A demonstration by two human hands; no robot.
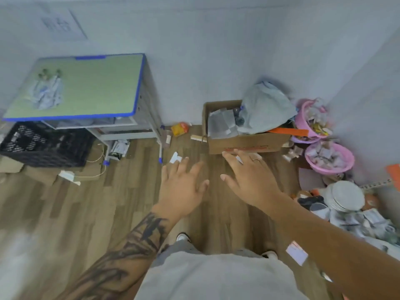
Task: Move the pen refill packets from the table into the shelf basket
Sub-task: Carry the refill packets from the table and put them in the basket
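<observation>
A small pile of clear pen refill packets (46, 92) lies on the left part of the green table (97, 87) with the blue rim. Both my hands hang over the wooden floor in the middle of the view, well right of the table and apart from the packets. My left hand (184, 187) is spread flat with straight fingers and holds nothing. My right hand (249, 176) is spread the same way, a ring on one finger, and is empty too. No shelf basket is plainly in view.
A black crate (43, 144) sits under the table's front left. A cardboard box (244, 141) with grey cloth stands ahead by the wall. Pink basins (329, 161) and cluttered packets, plates and cloths fill the right side. Scraps of paper and cord litter the floor.
</observation>
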